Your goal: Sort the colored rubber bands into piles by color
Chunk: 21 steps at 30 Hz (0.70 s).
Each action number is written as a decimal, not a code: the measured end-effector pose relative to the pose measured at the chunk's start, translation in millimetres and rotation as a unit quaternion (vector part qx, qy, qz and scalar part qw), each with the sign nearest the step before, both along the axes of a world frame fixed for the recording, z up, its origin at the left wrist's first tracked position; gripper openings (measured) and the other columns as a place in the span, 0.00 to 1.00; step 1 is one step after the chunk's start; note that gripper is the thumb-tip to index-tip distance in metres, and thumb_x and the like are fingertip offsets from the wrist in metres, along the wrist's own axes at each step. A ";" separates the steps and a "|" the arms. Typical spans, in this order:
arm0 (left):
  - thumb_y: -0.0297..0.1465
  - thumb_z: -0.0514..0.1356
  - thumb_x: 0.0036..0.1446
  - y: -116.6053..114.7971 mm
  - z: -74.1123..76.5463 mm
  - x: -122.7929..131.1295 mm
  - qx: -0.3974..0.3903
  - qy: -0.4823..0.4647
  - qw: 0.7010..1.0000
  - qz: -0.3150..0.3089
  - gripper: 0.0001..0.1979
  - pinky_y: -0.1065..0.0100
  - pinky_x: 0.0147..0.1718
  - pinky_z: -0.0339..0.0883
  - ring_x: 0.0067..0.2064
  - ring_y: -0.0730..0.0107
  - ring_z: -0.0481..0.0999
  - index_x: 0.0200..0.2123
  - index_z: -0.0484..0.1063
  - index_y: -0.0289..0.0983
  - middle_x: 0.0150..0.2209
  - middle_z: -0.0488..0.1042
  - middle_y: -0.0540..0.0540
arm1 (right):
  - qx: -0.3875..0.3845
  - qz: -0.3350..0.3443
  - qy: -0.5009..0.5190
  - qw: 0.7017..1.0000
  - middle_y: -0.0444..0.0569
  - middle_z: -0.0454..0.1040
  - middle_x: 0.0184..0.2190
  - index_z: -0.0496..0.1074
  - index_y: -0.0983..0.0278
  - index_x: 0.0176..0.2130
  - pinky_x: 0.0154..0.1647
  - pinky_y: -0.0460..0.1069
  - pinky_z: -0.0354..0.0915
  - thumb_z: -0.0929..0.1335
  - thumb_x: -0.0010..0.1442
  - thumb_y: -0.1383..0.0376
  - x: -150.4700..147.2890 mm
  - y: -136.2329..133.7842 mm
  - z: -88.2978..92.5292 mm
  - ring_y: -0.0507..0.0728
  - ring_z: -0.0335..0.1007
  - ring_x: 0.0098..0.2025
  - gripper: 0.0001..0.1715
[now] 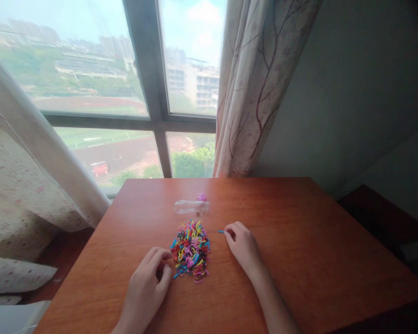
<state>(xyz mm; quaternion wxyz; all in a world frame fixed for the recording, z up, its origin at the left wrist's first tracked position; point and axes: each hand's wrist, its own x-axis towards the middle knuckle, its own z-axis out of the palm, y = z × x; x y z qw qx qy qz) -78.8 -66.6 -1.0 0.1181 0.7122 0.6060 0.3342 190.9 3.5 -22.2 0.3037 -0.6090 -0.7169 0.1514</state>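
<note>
Blue, slim, stick-like piece point(220, 231) pinched between thumb and forefinger of the right hand point(243, 244); left hand point(146, 277) loosely curled, no held item visible, fingertips at the multicoloured heap of small thin loops point(192, 250) between both hands. Progress: one piece held apart, bulk mixed. Beyond the hands: clear plastic bottle-like container point(187, 207) lying sideways, rounded pink-purple object point(201, 196) behind it.
</note>
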 end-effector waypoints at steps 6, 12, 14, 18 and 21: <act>0.28 0.52 0.57 -0.2 -1.3 -0.5 -0.008 -0.001 1.000 -0.001 0.07 0.71 0.33 0.68 0.34 0.69 0.75 0.33 0.69 0.41 0.33 0.74 0.50 | 0.013 -0.054 -0.001 0.998 0.47 0.73 0.32 0.73 0.61 0.31 0.35 0.47 0.61 0.64 0.62 0.68 1.9 -5.4 -4.5 0.55 0.69 0.32 0.10; 0.27 0.52 0.58 -0.1 -2.1 -1.6 -0.011 -0.002 1.000 -0.003 0.07 0.71 0.34 0.68 0.34 0.69 0.75 0.34 0.69 0.41 0.34 0.74 0.50 | 0.009 -0.059 0.005 0.998 0.46 0.73 0.30 0.72 0.60 0.30 0.33 0.47 0.61 0.64 0.61 0.66 2.3 -10.3 -4.2 0.54 0.70 0.31 0.09; 0.28 0.52 0.58 0.1 -1.8 -1.7 -0.011 -0.002 1.000 -0.003 0.06 0.71 0.34 0.68 0.34 0.69 0.75 0.34 0.69 0.41 0.34 0.73 0.50 | 0.006 -0.061 0.012 0.998 0.46 0.73 0.30 0.72 0.60 0.30 0.32 0.47 0.61 0.64 0.60 0.66 2.6 -10.8 -4.0 0.54 0.70 0.30 0.09; 0.28 0.53 0.58 0.3 -0.5 -1.1 -0.007 -0.002 1.000 -0.004 0.06 0.71 0.33 0.68 0.33 0.70 0.75 0.33 0.69 0.41 0.33 0.73 0.51 | 0.001 -0.081 0.017 0.997 0.46 0.74 0.30 0.73 0.61 0.30 0.31 0.46 0.60 0.64 0.61 0.65 1.8 -10.1 -3.0 0.54 0.70 0.29 0.09; 0.28 0.53 0.57 -0.1 -0.5 -0.8 -0.004 -0.001 1.000 -0.007 0.06 0.72 0.33 0.68 0.33 0.70 0.75 0.33 0.69 0.41 0.33 0.73 0.51 | -0.004 -0.099 0.011 0.995 0.45 0.74 0.31 0.73 0.60 0.31 0.30 0.46 0.58 0.65 0.61 0.64 -2.4 -8.9 -1.8 0.54 0.70 0.31 0.08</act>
